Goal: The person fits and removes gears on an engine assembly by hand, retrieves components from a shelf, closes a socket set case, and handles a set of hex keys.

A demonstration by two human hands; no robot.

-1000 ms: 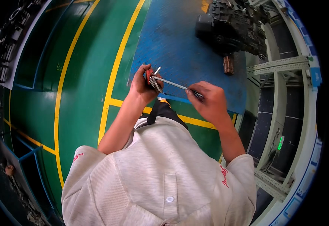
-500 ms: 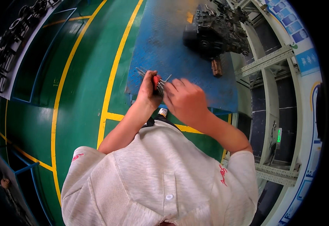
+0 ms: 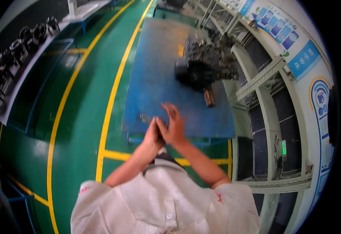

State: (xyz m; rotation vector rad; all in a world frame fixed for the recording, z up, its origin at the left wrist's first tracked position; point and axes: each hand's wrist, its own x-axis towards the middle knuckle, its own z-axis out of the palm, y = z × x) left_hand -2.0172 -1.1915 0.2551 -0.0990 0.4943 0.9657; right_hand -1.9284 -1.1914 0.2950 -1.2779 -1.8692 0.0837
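Note:
In front of my body, over the near edge of the blue workbench (image 3: 155,91), my two hands meet. My left hand (image 3: 151,135) is closed round a hex key set; only its thin metal keys (image 3: 143,117) poke out past the fingers, blurred. Its red holder is hidden between the hands now. Against the left thumb rests my right hand (image 3: 174,128), its fingers stretched out and spread, smeared by motion. Farther off on the bench sits a dark engine or gearbox assembly (image 3: 198,72), with a rusty brown stub (image 3: 209,98) at its near end.
A pale metal rack (image 3: 266,113) runs along the right, near a wall with blue and white panels (image 3: 305,58). At left stands a long table (image 3: 34,64) bearing several dark machine parts. Yellow lines (image 3: 110,109) mark the green floor.
My view has tilted up, showing more of the bench's far side. The right hand has gone from curled fingers beside the hex keys to stretched-out fingers against the left hand. The red holder has become hidden.

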